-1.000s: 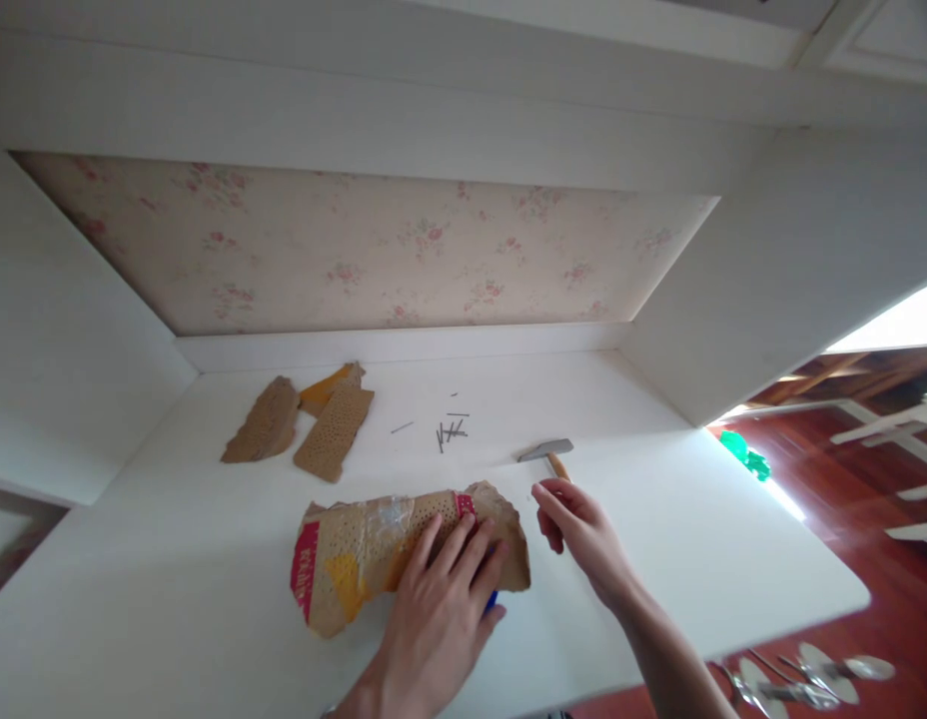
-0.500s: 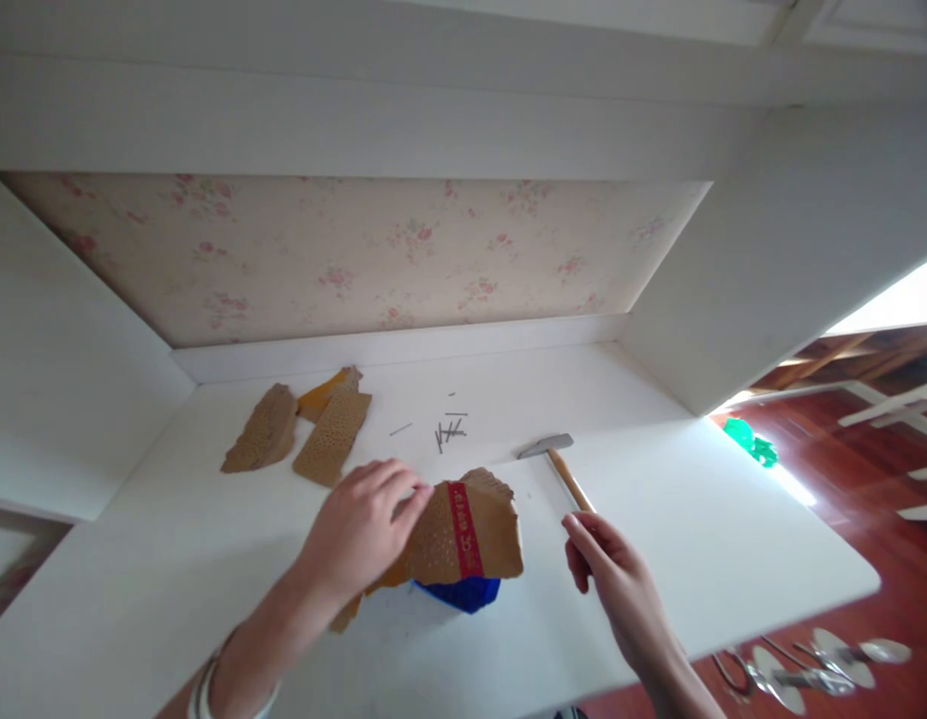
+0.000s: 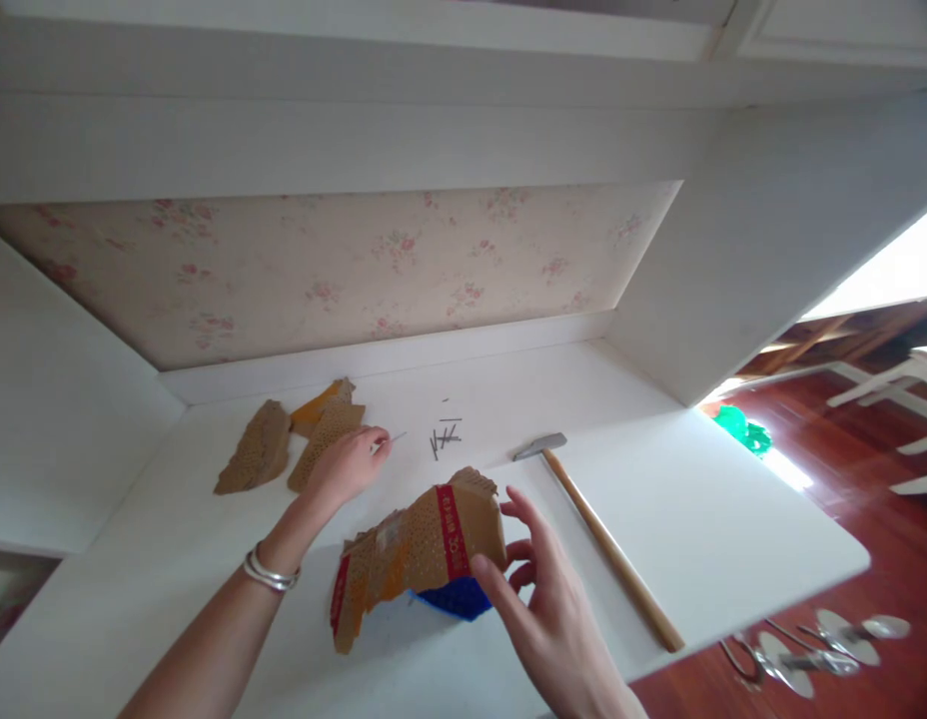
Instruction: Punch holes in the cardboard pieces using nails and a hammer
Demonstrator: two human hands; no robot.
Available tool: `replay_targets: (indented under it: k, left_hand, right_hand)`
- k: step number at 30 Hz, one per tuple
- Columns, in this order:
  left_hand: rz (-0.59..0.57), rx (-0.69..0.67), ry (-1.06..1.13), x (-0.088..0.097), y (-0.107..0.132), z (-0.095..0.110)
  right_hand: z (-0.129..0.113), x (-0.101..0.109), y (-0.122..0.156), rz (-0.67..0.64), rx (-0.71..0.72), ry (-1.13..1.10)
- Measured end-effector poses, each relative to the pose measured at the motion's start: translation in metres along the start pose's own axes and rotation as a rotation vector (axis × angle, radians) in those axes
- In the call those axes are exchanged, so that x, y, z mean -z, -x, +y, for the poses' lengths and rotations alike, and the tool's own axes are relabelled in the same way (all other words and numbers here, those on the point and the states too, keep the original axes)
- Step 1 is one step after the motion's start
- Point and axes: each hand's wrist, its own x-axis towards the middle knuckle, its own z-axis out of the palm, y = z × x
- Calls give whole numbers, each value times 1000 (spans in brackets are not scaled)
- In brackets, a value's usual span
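My left hand (image 3: 349, 463) reaches out over the white table (image 3: 703, 519), its fingers pinched on the end of a single nail (image 3: 395, 437). Just left of it lie torn perforated cardboard pieces (image 3: 258, 457). My right hand (image 3: 542, 599) is open with spread fingers at the right edge of a larger perforated cardboard piece (image 3: 419, 544) with a red stripe. This piece sits tilted over a blue object (image 3: 450, 597). A small heap of nails (image 3: 446, 436) lies behind it. To the right of my right hand lies a hammer (image 3: 605, 544) with a long wooden handle.
The table sits in a white alcove with floral wallpaper (image 3: 344, 270) behind and white side walls. Beyond its right edge is a red wooden floor with a green object (image 3: 742, 431), metal spoons (image 3: 815, 649) and white furniture (image 3: 913, 399).
My left hand left the big cardboard and reached forward to the single nail. My right hand let go of the hammer handle and moved left to the cardboard's edge. The cardboard now stands tilted.
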Motion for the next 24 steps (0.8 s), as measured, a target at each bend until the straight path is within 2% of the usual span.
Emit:
replay_targets:
  k: [3,6,12,16,20,24]
  left_hand:
    - [-30,92,-55,-6,-10,-22]
    - [-32,127,-87,-17,-18,-32]
    - [-27,62,-101,-37,-23,-20]
    - [-3,33,-73,-44,-23,-12]
    - [58,65,-15,-39,-23,-13]
    - [116,74,71,-14,-11,-4]
  right_hand:
    - [6,1,-3,-37,-12,-77]
    - [15,3,4,-9,-81,-231]
    - [43,6,17,82,-192,-547]
    - [56,6,16,122,-240,-560]
    - [65,4,15,121,-218,-489]
    - [73,0,17,126,-206,-421]
